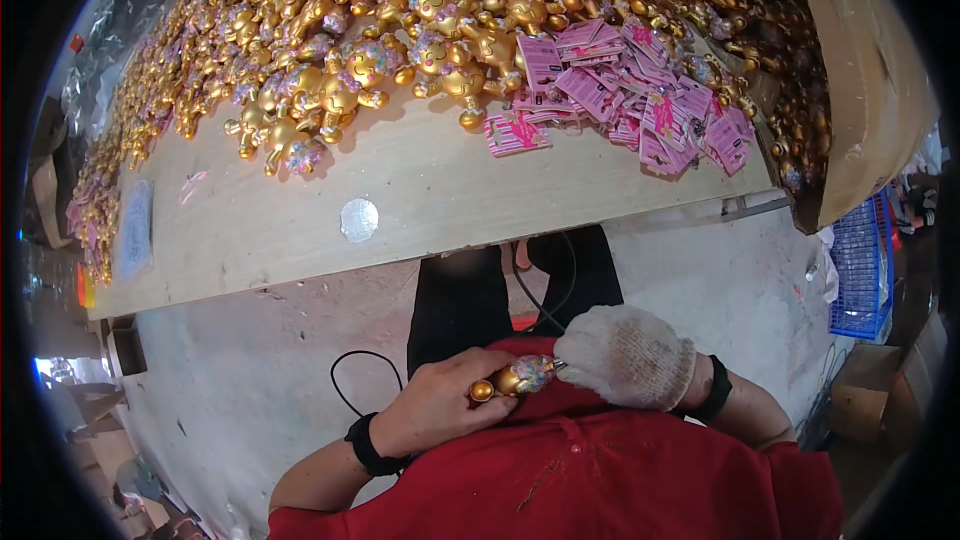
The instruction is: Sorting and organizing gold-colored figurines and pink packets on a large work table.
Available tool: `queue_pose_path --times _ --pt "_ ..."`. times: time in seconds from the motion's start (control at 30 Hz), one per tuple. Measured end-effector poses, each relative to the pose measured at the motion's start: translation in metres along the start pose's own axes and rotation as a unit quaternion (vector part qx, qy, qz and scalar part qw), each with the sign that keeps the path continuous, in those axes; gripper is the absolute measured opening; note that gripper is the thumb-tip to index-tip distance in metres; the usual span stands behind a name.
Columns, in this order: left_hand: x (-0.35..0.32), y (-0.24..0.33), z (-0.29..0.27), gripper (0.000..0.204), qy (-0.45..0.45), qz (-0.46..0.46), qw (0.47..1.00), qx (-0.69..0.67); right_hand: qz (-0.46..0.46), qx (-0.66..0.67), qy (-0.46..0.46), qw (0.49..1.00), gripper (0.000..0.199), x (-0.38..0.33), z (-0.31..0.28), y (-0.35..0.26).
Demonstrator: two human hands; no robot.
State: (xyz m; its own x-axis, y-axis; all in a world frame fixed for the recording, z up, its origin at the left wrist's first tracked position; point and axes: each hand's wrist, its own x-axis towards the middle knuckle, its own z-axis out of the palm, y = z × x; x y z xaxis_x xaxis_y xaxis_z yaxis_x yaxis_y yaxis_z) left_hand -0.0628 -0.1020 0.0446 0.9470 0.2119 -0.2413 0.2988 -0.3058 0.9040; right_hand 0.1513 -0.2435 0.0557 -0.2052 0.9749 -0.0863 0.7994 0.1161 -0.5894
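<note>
My left hand point(445, 398), bare, is closed around a small gold figurine point(523, 376) just in front of my red shirt. The figurine's head has a glittery multicoloured covering and points toward my right hand. One round gold end sticks out by my left fingertips. My right hand point(625, 355) wears a white knitted glove and is closed against the head end of the figurine. A small silvery metal tip point(559, 364) shows between glove and figurine. The rest of what the right fingers hold is hidden by the glove.
A table point(240, 230) ahead bears a large heap of gold figurines point(300, 50), a pile of pink printed cards point(640, 100) and a silver round patch point(359, 220). Cardboard point(870, 80) stands at the right edge, a blue crate point(862, 270) beyond it. Black cables point(365, 355) loop near my wrists.
</note>
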Motion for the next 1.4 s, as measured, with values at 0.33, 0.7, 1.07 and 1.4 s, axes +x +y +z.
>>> queue_pose_path --times 0.33,0.7,1.07,1.4 --pt "0.006 0.000 0.001 0.040 -0.024 -0.009 0.999 0.047 -0.029 -0.046 -0.030 0.998 0.020 0.002 -0.003 0.002" --pt "0.013 0.002 0.002 0.036 -0.039 -0.044 0.996 0.061 -0.018 -0.026 -0.007 0.999 0.016 -0.001 0.003 0.010" --pt "0.019 0.002 0.002 0.038 -0.048 -0.040 0.995 0.076 0.007 -0.002 0.009 1.000 0.016 -0.004 0.007 0.017" --pt "0.021 -0.002 0.006 0.035 -0.079 -0.032 0.991 0.104 -0.016 0.013 0.004 1.000 0.019 -0.008 0.020 0.021"
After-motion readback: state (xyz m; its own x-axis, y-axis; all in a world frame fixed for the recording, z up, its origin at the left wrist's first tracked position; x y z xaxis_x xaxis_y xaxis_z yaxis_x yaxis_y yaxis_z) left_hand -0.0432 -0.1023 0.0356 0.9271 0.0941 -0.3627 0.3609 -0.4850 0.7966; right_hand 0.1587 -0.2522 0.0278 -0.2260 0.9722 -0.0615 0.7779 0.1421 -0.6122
